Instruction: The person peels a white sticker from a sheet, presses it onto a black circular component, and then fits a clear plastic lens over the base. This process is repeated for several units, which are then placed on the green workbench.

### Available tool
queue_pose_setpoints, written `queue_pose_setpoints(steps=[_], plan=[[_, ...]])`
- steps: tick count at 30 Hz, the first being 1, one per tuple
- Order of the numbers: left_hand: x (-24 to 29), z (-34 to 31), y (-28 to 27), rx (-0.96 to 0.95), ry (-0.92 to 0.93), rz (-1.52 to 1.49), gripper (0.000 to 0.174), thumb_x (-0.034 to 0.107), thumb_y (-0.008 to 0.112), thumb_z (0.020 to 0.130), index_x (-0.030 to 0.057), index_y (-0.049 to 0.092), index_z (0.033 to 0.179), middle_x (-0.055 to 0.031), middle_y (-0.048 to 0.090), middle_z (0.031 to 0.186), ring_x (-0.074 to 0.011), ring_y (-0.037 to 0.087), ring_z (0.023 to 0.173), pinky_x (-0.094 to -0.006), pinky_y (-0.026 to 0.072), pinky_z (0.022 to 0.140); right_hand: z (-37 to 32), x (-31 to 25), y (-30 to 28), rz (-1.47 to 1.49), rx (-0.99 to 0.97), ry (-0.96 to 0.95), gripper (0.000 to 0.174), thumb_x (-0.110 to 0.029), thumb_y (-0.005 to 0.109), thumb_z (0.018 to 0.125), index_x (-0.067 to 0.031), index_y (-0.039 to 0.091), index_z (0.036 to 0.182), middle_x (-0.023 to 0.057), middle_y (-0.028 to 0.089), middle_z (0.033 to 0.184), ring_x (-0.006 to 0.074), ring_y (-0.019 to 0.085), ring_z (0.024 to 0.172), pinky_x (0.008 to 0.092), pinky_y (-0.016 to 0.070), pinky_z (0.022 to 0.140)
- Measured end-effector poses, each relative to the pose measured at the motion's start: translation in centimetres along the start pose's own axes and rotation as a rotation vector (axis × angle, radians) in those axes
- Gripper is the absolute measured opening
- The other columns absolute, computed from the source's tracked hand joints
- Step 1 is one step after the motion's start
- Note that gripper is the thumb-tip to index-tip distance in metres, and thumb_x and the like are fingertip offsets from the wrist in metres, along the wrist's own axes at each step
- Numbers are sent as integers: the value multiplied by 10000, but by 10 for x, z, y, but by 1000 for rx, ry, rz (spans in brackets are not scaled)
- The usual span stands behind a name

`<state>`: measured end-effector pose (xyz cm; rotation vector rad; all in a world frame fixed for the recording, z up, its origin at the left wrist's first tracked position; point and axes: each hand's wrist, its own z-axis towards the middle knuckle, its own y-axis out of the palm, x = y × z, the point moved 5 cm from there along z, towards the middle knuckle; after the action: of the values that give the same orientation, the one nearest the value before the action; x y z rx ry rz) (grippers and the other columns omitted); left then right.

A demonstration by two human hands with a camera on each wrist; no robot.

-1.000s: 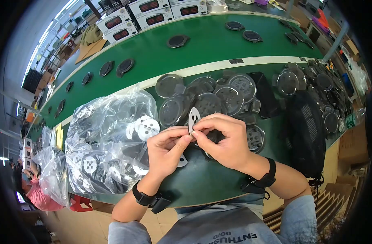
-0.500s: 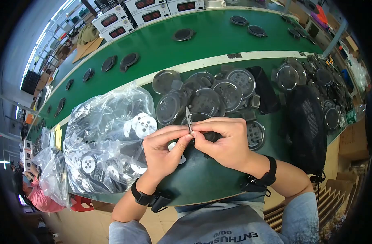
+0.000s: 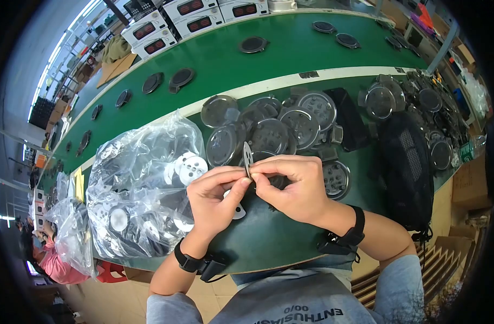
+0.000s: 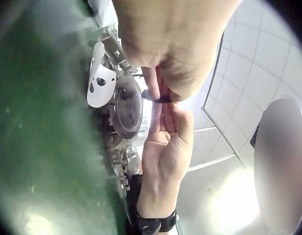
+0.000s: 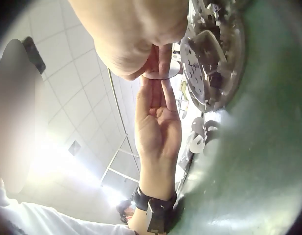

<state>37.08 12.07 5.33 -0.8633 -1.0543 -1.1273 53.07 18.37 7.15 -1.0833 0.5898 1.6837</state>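
Observation:
Both hands meet in the middle of the head view and pinch a thin white disc with holes point(image 3: 247, 156), seen almost edge-on. Thumb and fingers of my left hand point(image 3: 215, 201) hold its lower left side. From the other side my right hand point(image 3: 294, 186) pinches it, thumb close to the left thumb. In the right wrist view the disc's pale face point(image 5: 169, 70) shows between the fingertips. Partly hidden behind the left hand, white pieces with holes point(image 4: 101, 84) lie on the green table. Beyond the hands sit several round dark housings with clear covers point(image 3: 299, 127).
A clear plastic bag point(image 3: 144, 141) of white discs lies at left. At right are a black mesh bag point(image 3: 408, 167) and a heap of dark parts point(image 3: 433, 100). Past a white strip, a green belt point(image 3: 214, 62) carries spaced round dark parts; boxes point(image 3: 198, 22) stand behind.
The disc has turned from showing its face to nearly edge-on, still pinched by both hands. The round parts on the far green belt have shifted right.

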Motion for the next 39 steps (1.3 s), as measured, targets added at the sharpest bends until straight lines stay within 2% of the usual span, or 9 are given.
queue_pose_setpoints(steps=[7, 13, 19, 31, 34, 37, 39], plan=[[4, 0, -1, -5, 33, 63, 136, -69, 727, 826, -57, 733, 961, -132, 712, 960, -165, 683, 850, -270, 570, 741, 1, 1, 0, 41, -29, 22, 114, -5, 736, 784, 36, 729, 890, 123, 738, 841, 173, 730, 720, 261, 588, 658], [12, 2, 3, -91, 278, 312, 121, -56, 745, 793, -21, 751, 909, -120, 736, 918, -184, 695, 831, -289, 549, 749, 0, -1, -2, -35, -31, 10, 82, 3, 734, 774, 32, 715, 848, 105, 728, 803, 156, 724, 705, 254, 580, 641], [5, 0, 0, -14, 125, 82, 125, -77, 730, 798, -45, 733, 919, -134, 721, 944, -179, 689, 845, -277, 549, 750, -1, 5, 1, 113, 16, 53, 77, 9, 731, 775, 30, 713, 846, 98, 729, 813, 149, 725, 728, 253, 581, 655], [7, 2, 0, -21, 149, 191, 136, -65, 748, 775, -35, 741, 908, -122, 722, 915, -165, 685, 815, -266, 544, 724, -2, 8, 2, 109, -4, 79, 95, -7, 733, 783, 35, 720, 867, 103, 730, 821, 155, 728, 719, 254, 583, 658], [11, 0, 3, -86, 233, 321, 125, -113, 710, 795, -84, 707, 917, -150, 695, 940, -176, 652, 843, -273, 528, 743, -2, 2, 1, 22, 7, 28, 86, -10, 742, 764, 29, 699, 828, 91, 718, 791, 154, 721, 701, 251, 579, 654], [17, -1, 6, -127, 288, 379, 122, -116, 699, 795, -93, 694, 915, -140, 684, 959, -173, 653, 837, -272, 531, 749, -2, -4, -1, -68, -8, 10, 108, -17, 754, 737, 18, 673, 798, 77, 698, 758, 151, 708, 681, 247, 574, 659], [14, -2, 8, -94, 232, 319, 109, -108, 666, 820, -88, 661, 927, -127, 668, 968, -169, 651, 825, -273, 530, 743, -2, -4, -1, -88, -29, 4, 123, -11, 756, 719, 16, 661, 792, 70, 691, 758, 139, 698, 678, 247, 573, 666]])
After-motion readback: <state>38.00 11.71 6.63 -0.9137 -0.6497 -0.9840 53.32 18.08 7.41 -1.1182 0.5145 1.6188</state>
